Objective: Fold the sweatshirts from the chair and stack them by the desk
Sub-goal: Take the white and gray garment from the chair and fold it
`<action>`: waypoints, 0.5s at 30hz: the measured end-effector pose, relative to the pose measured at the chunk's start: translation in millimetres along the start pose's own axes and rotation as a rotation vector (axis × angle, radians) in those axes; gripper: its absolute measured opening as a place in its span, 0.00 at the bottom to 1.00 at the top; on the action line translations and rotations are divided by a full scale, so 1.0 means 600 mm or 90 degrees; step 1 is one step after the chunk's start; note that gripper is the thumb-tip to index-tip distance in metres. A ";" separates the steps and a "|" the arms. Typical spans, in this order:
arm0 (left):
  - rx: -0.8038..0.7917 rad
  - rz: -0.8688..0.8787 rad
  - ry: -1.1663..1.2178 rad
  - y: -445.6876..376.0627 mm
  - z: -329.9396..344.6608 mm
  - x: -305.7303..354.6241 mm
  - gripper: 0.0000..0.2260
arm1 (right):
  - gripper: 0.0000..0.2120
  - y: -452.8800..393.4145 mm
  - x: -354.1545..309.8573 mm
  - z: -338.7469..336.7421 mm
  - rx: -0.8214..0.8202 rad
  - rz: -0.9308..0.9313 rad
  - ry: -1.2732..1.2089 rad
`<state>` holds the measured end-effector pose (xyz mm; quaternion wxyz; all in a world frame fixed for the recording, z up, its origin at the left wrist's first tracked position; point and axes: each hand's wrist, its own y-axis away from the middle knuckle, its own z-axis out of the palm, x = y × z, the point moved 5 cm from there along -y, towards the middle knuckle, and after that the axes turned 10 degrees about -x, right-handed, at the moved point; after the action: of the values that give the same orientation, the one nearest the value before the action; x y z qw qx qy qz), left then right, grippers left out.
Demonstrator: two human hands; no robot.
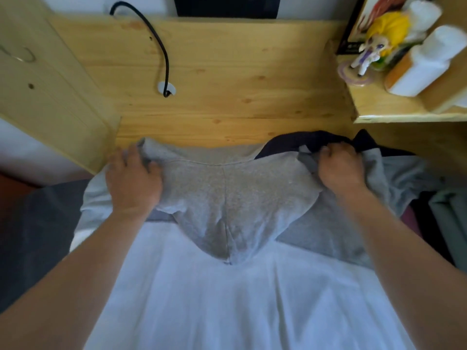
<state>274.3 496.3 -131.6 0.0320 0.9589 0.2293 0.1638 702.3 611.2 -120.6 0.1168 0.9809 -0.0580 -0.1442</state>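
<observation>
The left hand [132, 178] is gripping the left shoulder of the grey sweatshirt [227, 198] at centre left of the frame, fingers curled into the cloth, while the right hand [338, 168] at centre right is bunching the opposite shoulder in a closed grasp. The sweatshirt is lying spread across the lower half of the frame, its top edge resting on the near edge of the wooden table [214, 72], and its hood [227, 223] is lying flipped down over the body in the middle. A dark garment [303, 141] is showing just under the right shoulder.

This looks like the early part of a fold: the garment is being laid flat and squared. The next move probably calls for smoothing the hood and bringing the sleeves inward.

In the upper right a small figurine [374, 46] is standing on a shelf.
</observation>
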 end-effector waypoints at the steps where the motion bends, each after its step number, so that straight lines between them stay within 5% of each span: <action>1: 0.061 0.063 -0.015 0.027 -0.006 0.030 0.28 | 0.21 0.026 -0.033 -0.010 0.119 -0.074 0.002; 3: 0.073 0.179 -0.070 0.082 0.012 0.096 0.26 | 0.20 0.078 -0.102 0.006 0.200 -0.209 0.025; 5: -0.013 0.220 -0.116 0.115 0.056 0.137 0.27 | 0.26 0.099 -0.146 0.044 0.082 -0.266 0.080; 10: -0.090 0.186 -0.199 0.111 0.109 0.106 0.28 | 0.34 0.035 -0.048 0.083 -0.165 -0.020 0.106; 15: -0.147 0.152 -0.172 0.103 0.110 0.109 0.29 | 0.34 0.068 -0.046 0.054 -0.034 -0.010 0.049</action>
<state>377.3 471.6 -165.9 0.1522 0.9826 0.0872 0.0617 663.2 569.0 -133.1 0.1442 0.9826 -0.0422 -0.1091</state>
